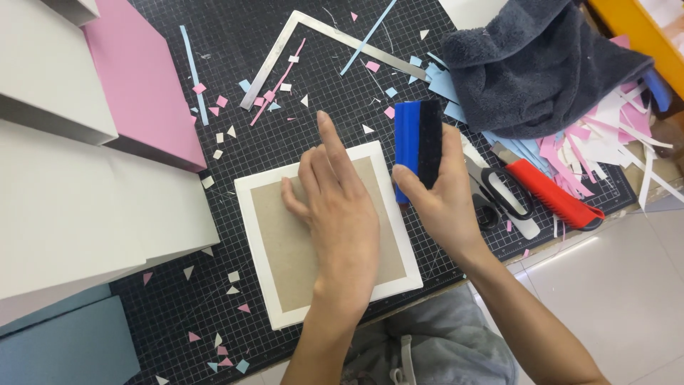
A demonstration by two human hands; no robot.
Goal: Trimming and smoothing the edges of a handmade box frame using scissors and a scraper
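L hand (340,214) flat, released, pressing brown board (285,246) on white sheet (251,187). R hand (443,192) beside it grasps blue squeegee (418,142); scissors (499,196) just beyond R hand.

Two hands (342,214) (445,196), one squeegee (418,142), one board (285,242), one scissors (499,196), one knife (552,192), one square (313,43), one cloth (534,64).

Your left hand (340,214) and right hand (443,196) are bare, with no gloves, rings or watch. Both forearms show no sleeves. Below them you wear grey clothing (434,342) with a pale drawstring.
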